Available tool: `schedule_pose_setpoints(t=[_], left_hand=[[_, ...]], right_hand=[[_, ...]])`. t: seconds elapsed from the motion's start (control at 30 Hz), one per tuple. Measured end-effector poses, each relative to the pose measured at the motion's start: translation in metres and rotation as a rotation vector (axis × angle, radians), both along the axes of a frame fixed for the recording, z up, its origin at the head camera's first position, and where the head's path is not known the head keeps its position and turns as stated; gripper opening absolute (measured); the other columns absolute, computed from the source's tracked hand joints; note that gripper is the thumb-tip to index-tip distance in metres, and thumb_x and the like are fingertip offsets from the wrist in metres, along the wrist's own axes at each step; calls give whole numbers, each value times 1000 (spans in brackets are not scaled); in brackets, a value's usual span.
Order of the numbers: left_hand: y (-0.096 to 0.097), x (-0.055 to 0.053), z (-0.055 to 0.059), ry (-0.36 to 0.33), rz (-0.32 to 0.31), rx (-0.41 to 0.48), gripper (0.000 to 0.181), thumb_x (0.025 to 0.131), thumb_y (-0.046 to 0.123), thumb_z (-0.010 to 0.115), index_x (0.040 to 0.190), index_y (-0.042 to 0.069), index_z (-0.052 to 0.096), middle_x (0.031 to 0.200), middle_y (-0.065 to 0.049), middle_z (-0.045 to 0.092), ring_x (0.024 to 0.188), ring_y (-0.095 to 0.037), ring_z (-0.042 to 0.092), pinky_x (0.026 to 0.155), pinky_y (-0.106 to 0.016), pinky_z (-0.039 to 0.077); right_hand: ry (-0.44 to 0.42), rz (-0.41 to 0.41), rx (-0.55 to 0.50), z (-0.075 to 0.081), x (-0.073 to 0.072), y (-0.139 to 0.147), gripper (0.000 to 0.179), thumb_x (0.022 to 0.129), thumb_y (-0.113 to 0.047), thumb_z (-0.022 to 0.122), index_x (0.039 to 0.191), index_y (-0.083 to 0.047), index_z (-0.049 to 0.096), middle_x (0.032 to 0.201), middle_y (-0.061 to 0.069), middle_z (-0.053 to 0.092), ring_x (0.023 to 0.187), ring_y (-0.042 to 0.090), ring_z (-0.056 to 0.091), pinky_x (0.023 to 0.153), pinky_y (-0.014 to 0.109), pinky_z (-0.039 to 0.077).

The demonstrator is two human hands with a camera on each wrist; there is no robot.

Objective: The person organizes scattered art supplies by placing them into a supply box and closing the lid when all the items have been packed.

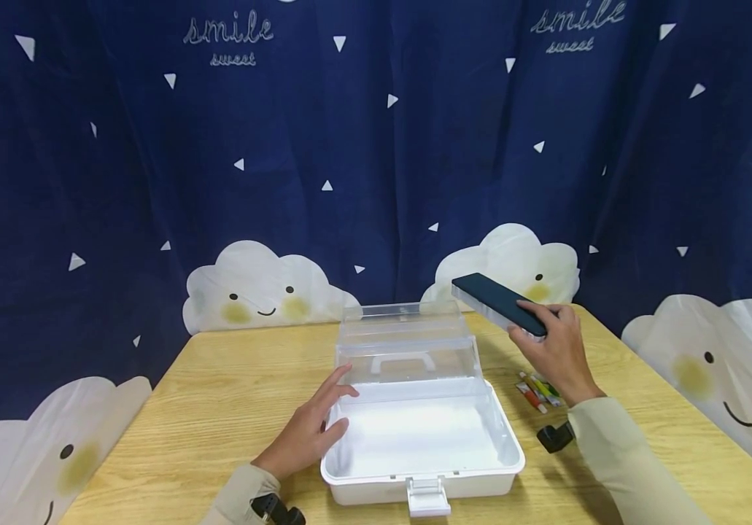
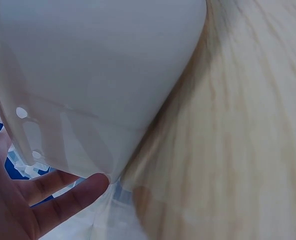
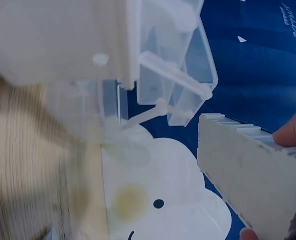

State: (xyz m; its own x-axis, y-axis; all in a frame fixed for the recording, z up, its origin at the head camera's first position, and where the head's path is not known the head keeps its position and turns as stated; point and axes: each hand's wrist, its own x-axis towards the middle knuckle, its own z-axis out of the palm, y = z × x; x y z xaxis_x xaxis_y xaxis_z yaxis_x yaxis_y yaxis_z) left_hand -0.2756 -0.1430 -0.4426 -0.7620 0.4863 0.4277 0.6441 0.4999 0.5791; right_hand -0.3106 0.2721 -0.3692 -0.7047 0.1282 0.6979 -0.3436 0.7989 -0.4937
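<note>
A white storage box [image 1: 362,493] stands on the table with its clear lid [image 1: 408,339] raised at the back and its front latch [image 1: 428,497] hanging down. The inside floor shows bare white. My left hand [image 1: 313,423] rests at the box's left side, fingers extended over the rim; in the left wrist view, its fingers [image 2: 73,197] reach the outer wall near a corner. With my right hand [image 1: 556,346] I grip one end of a long flat case [image 1: 497,299], dark teal on top and pale along the side, held in the air right of the lid. Its pale underside shows in the right wrist view.
Several small paint-like tubes [image 1: 533,394] lie on the wooden table [image 1: 251,364] right of the box, below my right hand. Clear trays [image 3: 187,75] on white hinged arms show in the right wrist view. A navy curtain [image 1: 376,146] hangs behind the table.
</note>
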Motion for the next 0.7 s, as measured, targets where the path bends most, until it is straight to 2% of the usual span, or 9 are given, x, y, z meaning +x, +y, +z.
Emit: schedule_pose_setpoints(t=[0.23, 0.43, 0.7], left_hand=[[0, 0, -1, 17, -9, -4, 40, 92, 12, 59, 128, 26, 50, 160, 7, 18, 52, -2, 37, 54, -23, 44], [1, -1, -1, 11, -3, -11, 41, 92, 13, 59, 128, 29, 49, 160, 9, 16, 53, -3, 40, 56, -24, 45], [-1, -3, -2, 28, -17, -8, 42, 92, 12, 60, 129, 27, 49, 159, 10, 16, 52, -3, 39, 55, -24, 44]], right_hand=[[-42, 75, -34, 5, 4, -3, 47, 87, -27, 69, 130, -10, 61, 114, 21, 46, 99, 34, 42, 75, 43, 33], [-63, 150, -42, 7, 5, -3, 48, 87, -27, 71, 132, -13, 60, 115, 17, 47, 99, 30, 45, 79, 42, 35], [-103, 231, -55, 14, 9, -7, 49, 87, -27, 71, 133, -15, 59, 120, 15, 47, 100, 29, 48, 80, 41, 40]])
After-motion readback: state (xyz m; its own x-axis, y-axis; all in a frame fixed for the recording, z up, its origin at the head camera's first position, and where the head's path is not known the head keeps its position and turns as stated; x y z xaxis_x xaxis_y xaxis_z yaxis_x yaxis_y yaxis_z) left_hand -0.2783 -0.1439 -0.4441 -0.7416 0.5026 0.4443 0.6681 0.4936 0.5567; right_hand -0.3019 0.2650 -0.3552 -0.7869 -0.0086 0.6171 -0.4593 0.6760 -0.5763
